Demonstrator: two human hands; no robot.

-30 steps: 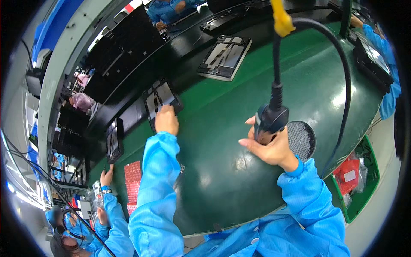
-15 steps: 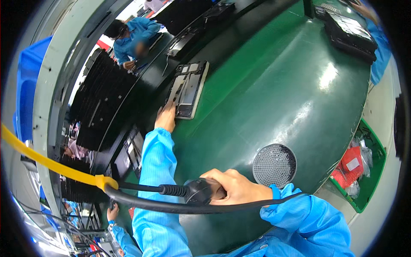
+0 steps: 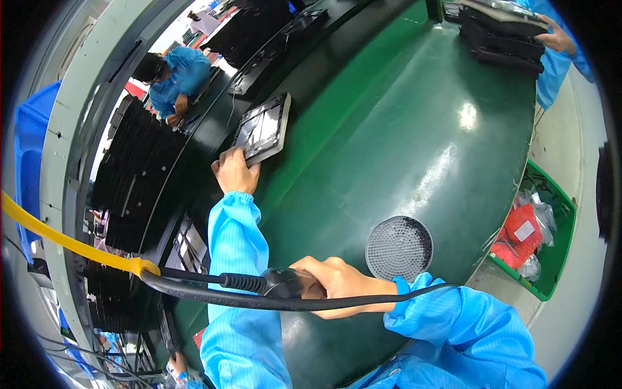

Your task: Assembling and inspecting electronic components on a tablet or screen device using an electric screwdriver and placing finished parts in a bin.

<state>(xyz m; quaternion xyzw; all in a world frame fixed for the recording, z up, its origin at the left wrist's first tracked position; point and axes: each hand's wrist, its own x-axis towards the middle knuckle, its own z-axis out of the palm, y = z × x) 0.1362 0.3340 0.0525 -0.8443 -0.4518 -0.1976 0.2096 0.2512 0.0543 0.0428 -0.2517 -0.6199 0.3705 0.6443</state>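
My left hand [image 3: 236, 170] grips the near-left corner of a flat, tablet-like device [image 3: 264, 129] with an open back and shiny inner parts. The device lies toward the left side of the green work surface and looks slightly tilted. Closer to me, my right hand [image 3: 334, 280] is wrapped round a black corded power tool [image 3: 284, 283], which looks like an electric screwdriver. Its cable end points left, and its tip is hidden beneath the hand. A round grey dish [image 3: 400, 249] with a grid of small holes stands to the right of that hand.
A black cable [image 3: 233, 299] with a yellow sleeve crosses over my forearms. Stacked black devices [image 3: 139, 168] line the left. A co-worker's hand [image 3: 558, 37] touches another black stack [image 3: 502, 42] at the far right. Below the table's right edge sits a green bin [image 3: 557, 259] holding red packets.
My left hand has shifted from the device's near edge to its corner, and the device has tilted. The co-worker's hand at far right has come to the stack. My view has moved slightly.
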